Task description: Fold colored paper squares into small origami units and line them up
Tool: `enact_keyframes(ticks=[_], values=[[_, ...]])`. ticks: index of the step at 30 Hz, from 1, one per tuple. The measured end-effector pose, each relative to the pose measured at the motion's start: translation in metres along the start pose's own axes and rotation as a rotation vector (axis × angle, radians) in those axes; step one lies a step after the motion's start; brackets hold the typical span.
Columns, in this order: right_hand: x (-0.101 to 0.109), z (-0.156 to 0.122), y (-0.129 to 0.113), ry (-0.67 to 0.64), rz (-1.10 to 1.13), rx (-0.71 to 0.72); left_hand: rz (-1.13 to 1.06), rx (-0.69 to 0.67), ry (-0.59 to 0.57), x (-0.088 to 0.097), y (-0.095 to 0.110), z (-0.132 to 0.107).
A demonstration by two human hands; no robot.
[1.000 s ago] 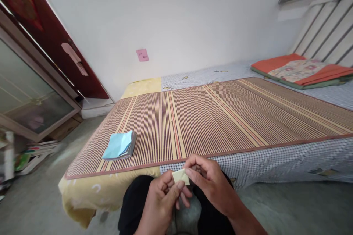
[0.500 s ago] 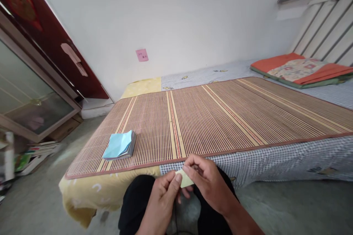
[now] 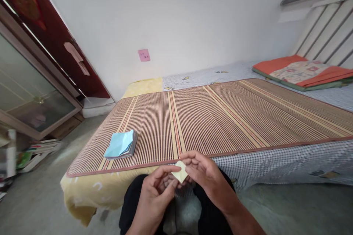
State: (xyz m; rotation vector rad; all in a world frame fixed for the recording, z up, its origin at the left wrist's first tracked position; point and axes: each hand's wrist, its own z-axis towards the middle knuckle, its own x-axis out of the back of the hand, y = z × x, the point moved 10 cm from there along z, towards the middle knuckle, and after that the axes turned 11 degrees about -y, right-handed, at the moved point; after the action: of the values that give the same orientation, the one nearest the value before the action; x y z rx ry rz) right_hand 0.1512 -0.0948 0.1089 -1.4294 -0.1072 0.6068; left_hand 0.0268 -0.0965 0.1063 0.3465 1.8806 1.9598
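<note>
A small folded piece of pale yellow paper point(image 3: 180, 171) is pinched between both hands just in front of the bed's near edge, above my knees in black trousers. My left hand point(image 3: 154, 195) grips its lower left side with thumb and fingers closed. My right hand point(image 3: 205, 178) holds its right side with fingers curled over the top. A stack of square paper sheets with a light blue one on top point(image 3: 120, 144) lies on the striped bamboo mat point(image 3: 220, 113), to the left of my hands.
The mat covers a bed point(image 3: 88, 191) with a yellow and checked sheet. An orange and floral pillow point(image 3: 300, 71) lies at the far right by the slatted headboard. A pink note point(image 3: 143, 55) sticks to the white wall. A glass-fronted cabinet point(image 3: 30, 95) and books point(image 3: 35, 150) stand at the left.
The paper has turned in my fingers from a flat rectangle to a diamond-like shape with a corner pointing down. Both hands rose slightly toward the bed's edge.
</note>
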Motion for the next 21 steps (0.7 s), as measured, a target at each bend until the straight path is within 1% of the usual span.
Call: enact_keyframes(ticks=[3, 7, 10, 13, 16, 21], values=[[-0.003, -0.006, -0.006, -0.029, -0.129, 0.031, -0.024, -0.02, 0.081, 0.009, 0.0, -0.001], [0.003, -0.01, -0.016, 0.072, -0.318, 0.108, 0.0, -0.029, 0.103, 0.011, 0.002, -0.002], [-0.001, -0.01, -0.024, 0.08, -0.423, 0.17, 0.004, -0.046, 0.119, 0.013, 0.003, -0.003], [-0.003, -0.009, -0.026, 0.071, -0.462, 0.19, 0.008, -0.059, 0.128, 0.015, 0.004, -0.004], [-0.002, -0.009, -0.028, 0.118, -0.49, 0.219, 0.05, -0.052, 0.138, 0.016, 0.005, -0.004], [-0.004, -0.01, -0.031, 0.201, -0.583, 0.286, 0.198, -0.119, 0.214, 0.02, 0.019, -0.006]])
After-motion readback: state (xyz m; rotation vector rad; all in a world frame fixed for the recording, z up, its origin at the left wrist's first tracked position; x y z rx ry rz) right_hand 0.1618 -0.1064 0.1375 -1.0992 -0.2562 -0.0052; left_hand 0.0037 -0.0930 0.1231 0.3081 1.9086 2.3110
